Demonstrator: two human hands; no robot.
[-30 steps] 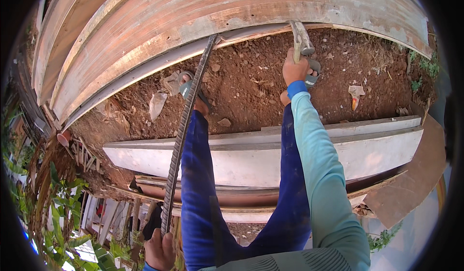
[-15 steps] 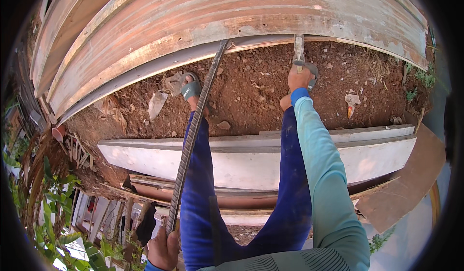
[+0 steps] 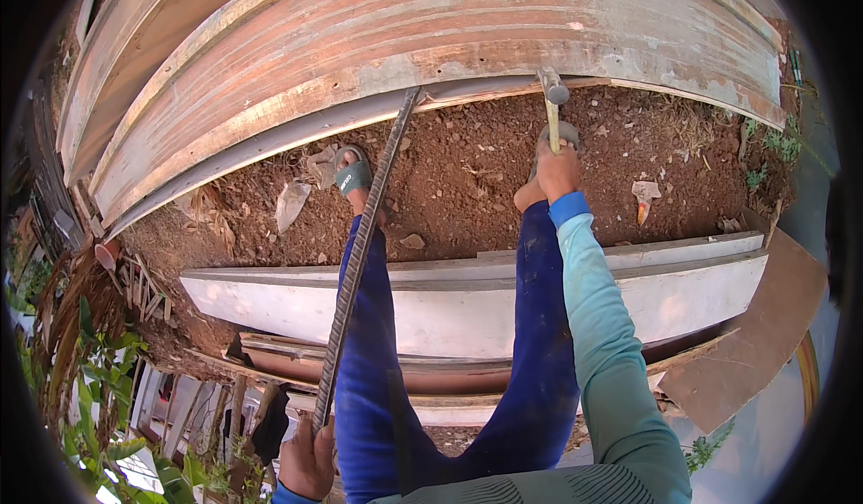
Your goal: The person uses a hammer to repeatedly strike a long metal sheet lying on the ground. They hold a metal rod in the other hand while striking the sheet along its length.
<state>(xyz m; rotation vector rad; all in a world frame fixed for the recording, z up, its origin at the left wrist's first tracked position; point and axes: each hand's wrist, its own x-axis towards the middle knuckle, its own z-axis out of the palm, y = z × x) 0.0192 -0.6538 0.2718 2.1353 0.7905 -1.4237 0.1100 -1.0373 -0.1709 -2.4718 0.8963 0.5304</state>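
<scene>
Left hand (image 3: pixel 307 461), at 7 o'clock: closed around lower end of ribbed metal bar (image 3: pixel 358 257). Right hand (image 3: pixel 557 169), at 2 o'clock: clenched on handle of hammer (image 3: pixel 553 122); hammer head at 12 o'clock from that hand, over edge of large wooden panel (image 3: pixel 467 59); contact cannot be confirmed. Bar's long axis runs from left hand toward between 12 and 1, far end at panel edge. Right hand nearer far end, which lies at its 10 o'clock, well apart. Soil (image 3: pixel 458 171) between feet; white boards (image 3: pixel 458 311) toward 6 o'clock.
</scene>
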